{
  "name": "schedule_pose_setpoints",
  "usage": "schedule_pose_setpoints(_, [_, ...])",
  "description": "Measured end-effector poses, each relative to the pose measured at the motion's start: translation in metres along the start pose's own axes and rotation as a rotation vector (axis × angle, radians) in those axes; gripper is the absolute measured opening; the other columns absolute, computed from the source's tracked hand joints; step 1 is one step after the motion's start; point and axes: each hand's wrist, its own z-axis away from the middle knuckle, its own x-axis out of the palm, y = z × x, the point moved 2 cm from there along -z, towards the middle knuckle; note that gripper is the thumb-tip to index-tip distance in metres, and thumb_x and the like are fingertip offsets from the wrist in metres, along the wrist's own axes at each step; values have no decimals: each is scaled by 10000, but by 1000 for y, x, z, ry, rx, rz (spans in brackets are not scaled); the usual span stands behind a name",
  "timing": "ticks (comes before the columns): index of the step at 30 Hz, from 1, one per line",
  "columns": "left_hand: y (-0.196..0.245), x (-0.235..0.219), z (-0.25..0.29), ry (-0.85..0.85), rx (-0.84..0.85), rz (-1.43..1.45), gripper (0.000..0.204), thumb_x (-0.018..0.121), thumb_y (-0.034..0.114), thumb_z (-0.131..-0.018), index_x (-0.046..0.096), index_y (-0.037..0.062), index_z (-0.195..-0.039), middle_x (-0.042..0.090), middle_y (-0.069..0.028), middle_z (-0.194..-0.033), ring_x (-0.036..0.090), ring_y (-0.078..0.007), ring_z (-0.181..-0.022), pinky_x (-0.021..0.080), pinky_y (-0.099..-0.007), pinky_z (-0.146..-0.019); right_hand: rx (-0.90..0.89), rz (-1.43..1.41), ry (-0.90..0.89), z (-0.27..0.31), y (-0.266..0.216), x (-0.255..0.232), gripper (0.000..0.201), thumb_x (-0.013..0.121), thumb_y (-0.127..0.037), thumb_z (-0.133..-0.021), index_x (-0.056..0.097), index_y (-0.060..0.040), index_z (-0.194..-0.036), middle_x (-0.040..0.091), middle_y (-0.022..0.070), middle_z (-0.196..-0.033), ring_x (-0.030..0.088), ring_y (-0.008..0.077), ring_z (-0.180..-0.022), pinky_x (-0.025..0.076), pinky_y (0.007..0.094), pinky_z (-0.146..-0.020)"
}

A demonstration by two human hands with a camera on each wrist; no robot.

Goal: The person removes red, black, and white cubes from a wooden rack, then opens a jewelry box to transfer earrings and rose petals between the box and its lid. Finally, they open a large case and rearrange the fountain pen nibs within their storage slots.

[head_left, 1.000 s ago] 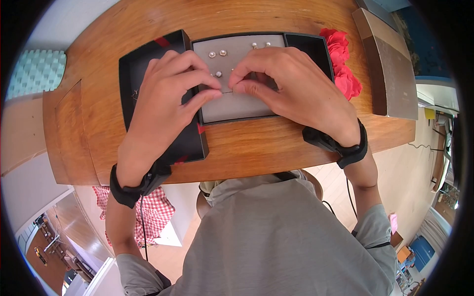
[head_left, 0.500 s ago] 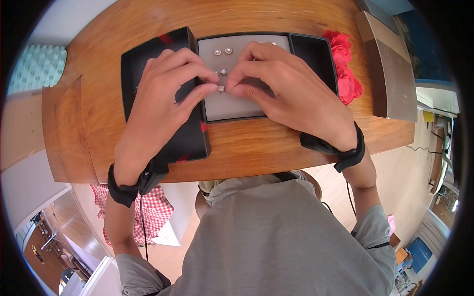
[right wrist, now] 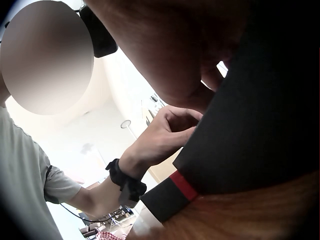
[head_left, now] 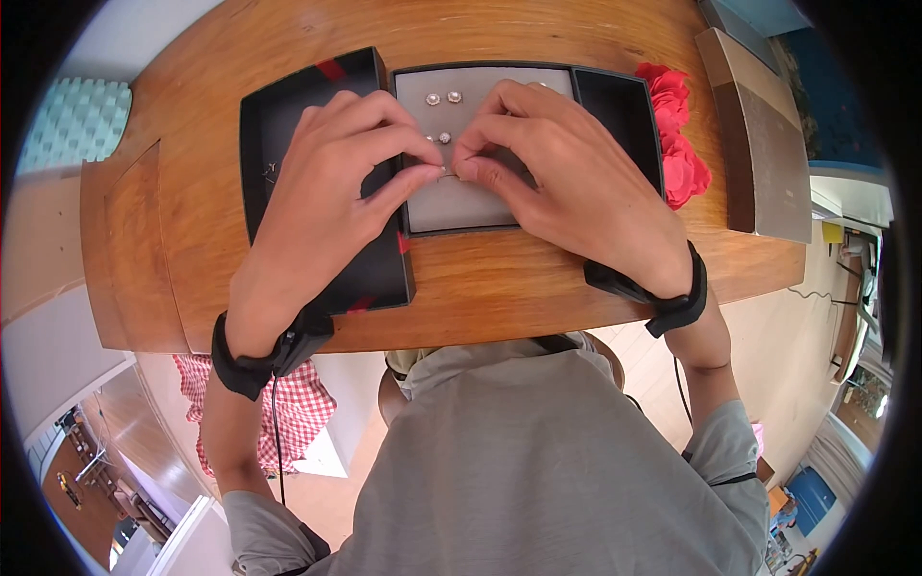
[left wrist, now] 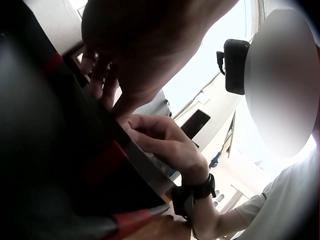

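Observation:
Both hands meet low over the grey pad [head_left: 471, 209] of an open black box. My left hand [head_left: 322, 187] pinches a small earring [head_left: 446, 173] between thumb and index finger; its thin pin shows in the gap. My right hand [head_left: 576, 173] has thumb and index finger together at the pin's other side, pinching at it; the exact contact is hidden. Above the fingers, two round pearl earrings [head_left: 444, 98] sit in the pad, with a small stud [head_left: 445, 138] below them. In both wrist views the box walls hide the fingertips.
A black box part [head_left: 370, 274] with red ribbon lies left, small metal pieces [head_left: 270, 173] inside it. An empty black compartment [head_left: 615, 115] adjoins the pad. Red fabric flowers [head_left: 684, 168] and a brown box [head_left: 768, 158] stand at the right.
The boxes appear slightly farther right in the head view. The earring's pale head, visible between the fingertips half a second ago, has turned, and a thin pin shows now. Both hands remain close together.

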Motion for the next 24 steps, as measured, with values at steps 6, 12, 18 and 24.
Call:
schedule_pose_setpoints(6, [0,0,0,-9,-12,-4,133,794,95,-831,704,38,-910,631,-41,-978,566,-243,-945,395,-346,-882,-11,44,-6,0,-4,-3,59,680,-79,-873,681,-23,-856,614,135,-902,612,341,-917,479,449,-823])
schedule_pose_setpoints(12, [0,1,-2,-16,-23,4,135,793,94,-828,701,41,-911,628,-46,-978,560,-253,-945,393,-349,-883,-36,109,60,-1,-2,4,68,699,-102,-873,676,-38,-884,608,123,-913,611,333,-927,475,448,-816])
schedule_pose_setpoints(18, [1,2,-2,-23,-41,-3,134,791,95,-829,699,42,-910,628,-48,-980,559,-254,-951,393,-350,-882,-6,94,57,-4,1,5,114,722,-138,-873,656,-67,-931,601,106,-916,612,323,-933,468,455,-789])
schedule_pose_setpoints(24, [3,1,-3,-25,-36,-14,131,785,91,-834,703,43,-925,624,-49,-982,564,-254,-968,400,-346,-897,-28,87,80,-5,3,4,113,719,-160,-889,673,-61,-922,611,101,-889,615,323,-896,463,449,-769])
